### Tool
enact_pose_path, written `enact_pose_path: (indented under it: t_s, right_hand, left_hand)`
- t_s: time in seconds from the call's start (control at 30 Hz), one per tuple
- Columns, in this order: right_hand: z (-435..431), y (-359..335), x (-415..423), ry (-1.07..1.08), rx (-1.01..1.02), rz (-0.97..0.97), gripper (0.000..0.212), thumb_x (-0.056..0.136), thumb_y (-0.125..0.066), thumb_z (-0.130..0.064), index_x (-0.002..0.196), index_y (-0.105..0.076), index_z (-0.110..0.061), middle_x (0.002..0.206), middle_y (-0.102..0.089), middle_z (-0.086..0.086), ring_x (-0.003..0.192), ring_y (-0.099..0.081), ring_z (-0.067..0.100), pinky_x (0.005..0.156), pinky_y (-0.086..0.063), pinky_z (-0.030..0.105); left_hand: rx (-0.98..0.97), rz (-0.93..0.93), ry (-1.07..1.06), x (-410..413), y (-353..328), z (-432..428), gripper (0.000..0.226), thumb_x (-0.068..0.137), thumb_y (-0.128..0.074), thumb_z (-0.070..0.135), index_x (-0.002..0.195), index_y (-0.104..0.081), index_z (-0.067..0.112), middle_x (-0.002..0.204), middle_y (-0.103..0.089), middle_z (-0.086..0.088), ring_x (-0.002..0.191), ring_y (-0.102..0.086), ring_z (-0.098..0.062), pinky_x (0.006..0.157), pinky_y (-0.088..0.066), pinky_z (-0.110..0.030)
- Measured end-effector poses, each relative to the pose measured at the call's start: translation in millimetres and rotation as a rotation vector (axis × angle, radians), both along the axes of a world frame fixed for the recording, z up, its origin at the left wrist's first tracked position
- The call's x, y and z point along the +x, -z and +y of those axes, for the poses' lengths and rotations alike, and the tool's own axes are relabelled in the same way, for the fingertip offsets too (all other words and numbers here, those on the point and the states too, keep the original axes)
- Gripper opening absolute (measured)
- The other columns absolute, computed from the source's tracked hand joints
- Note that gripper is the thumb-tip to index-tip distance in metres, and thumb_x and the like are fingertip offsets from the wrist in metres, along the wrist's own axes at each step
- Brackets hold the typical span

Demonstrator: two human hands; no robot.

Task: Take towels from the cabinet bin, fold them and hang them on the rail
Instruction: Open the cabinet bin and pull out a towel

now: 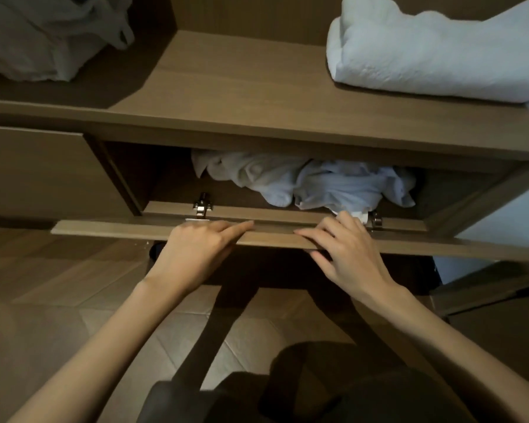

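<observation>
1. The single head camera is looking forward and steeply down from above the person's forearms, facing a wooden cabinet (43, 172).
2. It is sitting close in: the drop-down door (119, 230) is crossing mid-frame, with the left hand (196, 251) and right hand (345, 254) filling the centre.
3. It is peering into the open compartment (165, 178) just beyond the door.
4. Its wide lens is also taking in the shelf (226, 87) along the top and the tiled floor (58, 300) below, bowing straight edges.
</observation>
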State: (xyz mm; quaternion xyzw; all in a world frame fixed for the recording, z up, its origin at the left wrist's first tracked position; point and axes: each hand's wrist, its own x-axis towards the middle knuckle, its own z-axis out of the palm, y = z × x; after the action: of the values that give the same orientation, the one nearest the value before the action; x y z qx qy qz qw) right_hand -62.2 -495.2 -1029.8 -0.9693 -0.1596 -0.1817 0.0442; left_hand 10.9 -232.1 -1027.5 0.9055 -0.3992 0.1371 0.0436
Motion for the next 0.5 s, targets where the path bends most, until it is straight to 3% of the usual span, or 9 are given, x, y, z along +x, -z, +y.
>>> enact_pose_path:
  t_s: [0.1, 0.17, 0.23, 0.3, 0.37, 0.43, 0.47, 0.5]
  right_hand:
    - [4, 16, -23, -0.073, 0.006, 0.123, 0.048, 0.074, -0.078, -0.021, 0.119, -0.063, -0.019, 0.109, -0.063, -0.001, 0.108, -0.052, 0.022, 0.084, -0.05, 0.035]
    - [7, 38, -35, -0.08, -0.044, 0.231, 0.058, 0.069, -0.081, -0.025, 0.123, -0.061, -0.021, 0.13, -0.059, 0.0, 0.126, -0.05, 0.028, 0.096, -0.05, 0.045]
    - [11, 62, -44, -0.07, -0.11, 0.403, 0.077, 0.064, -0.084, -0.029, 0.135, -0.053, -0.023, 0.15, -0.043, 0.002, 0.139, -0.036, 0.034, 0.106, -0.037, 0.052]
    - [15, 88, -51, -0.049, -0.139, 0.556, 0.092, 0.074, -0.079, -0.027, 0.151, -0.029, -0.027, 0.16, -0.012, -0.003, 0.145, -0.006, 0.031, 0.115, -0.016, 0.053]
    - [19, 114, -52, 0.013, -0.148, 0.73, 0.1, 0.088, -0.065, -0.018, 0.152, 0.011, -0.032, 0.154, 0.022, -0.01, 0.139, 0.023, 0.024, 0.117, 0.006, 0.051]
    - [23, 138, -51, 0.035, -0.221, 0.781, 0.111, 0.089, -0.058, -0.009, 0.138, 0.039, -0.032, 0.15, 0.035, -0.006, 0.137, 0.031, 0.031, 0.117, 0.007, 0.059]
    - [25, 149, -50, 0.023, -0.25, 0.738, 0.117, 0.085, -0.061, -0.005, 0.139, 0.04, -0.029, 0.154, 0.03, -0.001, 0.139, 0.027, 0.037, 0.116, 0.001, 0.064]
    - [25, 160, -50, 0.006, -0.291, 0.684, 0.121, 0.076, -0.067, 0.0, 0.148, 0.028, -0.024, 0.159, 0.017, 0.005, 0.143, 0.014, 0.044, 0.112, -0.012, 0.069]
  left_hand:
    - [0.121, 0.06, 0.005, -20, 16, 11, 0.061, 0.078, -0.069, 0.032, 0.137, -0.052, 0.034, 0.113, -0.07, 0.003, 0.073, -0.07, -0.018, 0.043, -0.046, -0.026]
    - [0.223, 0.078, 0.05, -32, 36, 14, 0.073, 0.079, -0.072, 0.033, 0.145, -0.039, 0.037, 0.137, -0.056, 0.006, 0.104, -0.067, -0.019, 0.055, -0.054, -0.031]
    - [0.333, 0.192, 0.059, -49, 64, 16, 0.082, 0.08, -0.072, 0.032, 0.15, -0.029, 0.033, 0.15, -0.042, 0.002, 0.124, -0.056, -0.024, 0.068, -0.057, -0.036]
    - [0.39, 0.209, 0.041, -59, 90, 17, 0.096, 0.058, -0.087, 0.034, 0.144, -0.044, 0.025, 0.14, -0.054, -0.003, 0.113, -0.064, -0.028, 0.059, -0.058, -0.034]
    - [0.447, 0.254, -0.013, -64, 122, 17, 0.11, 0.051, -0.09, 0.032, 0.146, -0.037, 0.02, 0.144, -0.049, -0.006, 0.116, -0.061, -0.031, 0.072, -0.058, -0.036]
    - [0.438, 0.275, -0.041, -67, 145, 15, 0.119, 0.045, -0.094, 0.026, 0.145, -0.03, 0.016, 0.146, -0.045, -0.011, 0.117, -0.059, -0.035, 0.08, -0.057, -0.039]
    - [0.45, 0.302, -0.062, -67, 157, 13, 0.124, 0.039, -0.096, 0.022, 0.144, -0.031, 0.014, 0.145, -0.046, -0.014, 0.117, -0.059, -0.038, 0.081, -0.057, -0.041]
    - [0.454, 0.309, -0.089, -67, 165, 11, 0.128, 0.034, -0.096, 0.017, 0.144, -0.03, 0.012, 0.143, -0.048, -0.017, 0.117, -0.058, -0.04, 0.081, -0.057, -0.043]
